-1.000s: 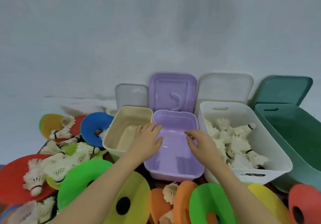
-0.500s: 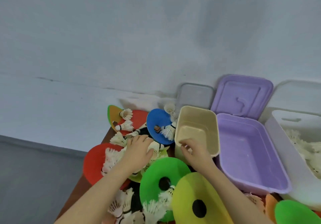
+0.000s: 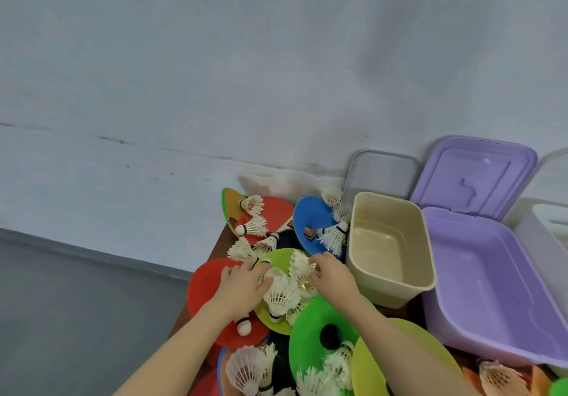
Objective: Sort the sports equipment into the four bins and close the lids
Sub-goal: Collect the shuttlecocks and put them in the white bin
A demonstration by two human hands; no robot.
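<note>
My left hand [image 3: 242, 285] and right hand [image 3: 330, 278] curl their fingers around white feathered shuttlecocks [image 3: 281, 295] heaped on the lime-green plastic disc [image 3: 276, 257], just beside the empty beige plastic bin [image 3: 396, 288]

The scene is seen from one head-worn camera, aimed forward and down. The table's [image 3: 196, 306] left edge is viewed closely, the wall [image 3: 215, 57] filling the upper frame.
</note>
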